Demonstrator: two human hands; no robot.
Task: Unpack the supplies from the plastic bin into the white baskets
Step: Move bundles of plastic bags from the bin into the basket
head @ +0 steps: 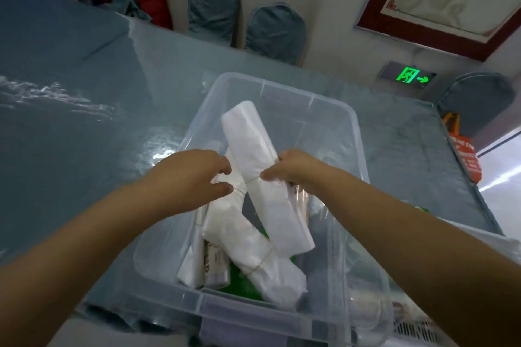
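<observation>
A clear plastic bin stands on the table in front of me. Two white bundles of plastic bags, each bound with a rubber band, lie crossed inside it. My right hand grips the longer upper bundle at its band. My left hand pinches the lower bundle near its top end. Under them lie a small printed packet and something green. A white basket shows only as a slotted edge at the bottom right.
The table has a blue-grey cloth under a glossy clear cover. Chairs with blue-grey covers stand against the far wall. An orange bag hangs at the table's right edge. A green exit sign glows low on the wall.
</observation>
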